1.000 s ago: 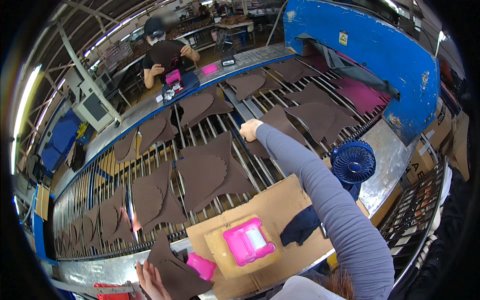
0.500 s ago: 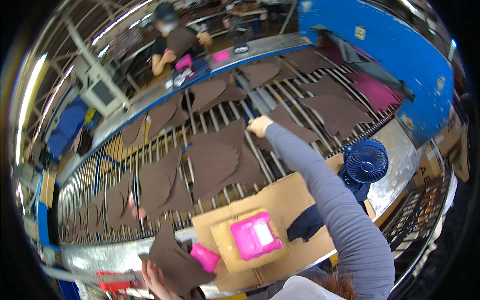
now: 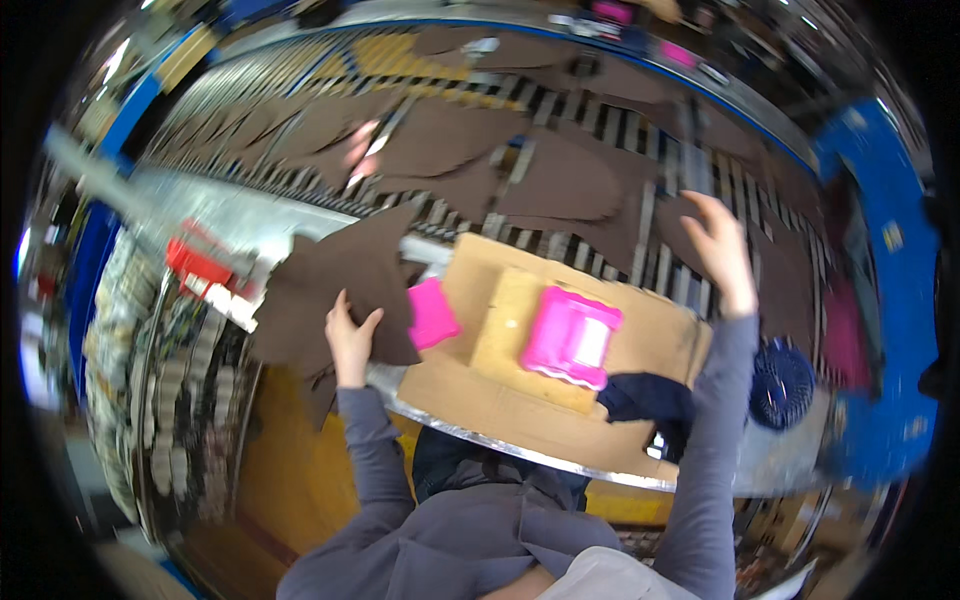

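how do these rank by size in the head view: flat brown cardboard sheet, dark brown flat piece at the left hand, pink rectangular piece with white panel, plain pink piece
Largest to smallest:
1. flat brown cardboard sheet
2. dark brown flat piece at the left hand
3. pink rectangular piece with white panel
4. plain pink piece

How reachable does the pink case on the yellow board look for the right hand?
Likely yes: the right hand looks empty, and nothing appears to cover the pink case or block the way across the cardboard.
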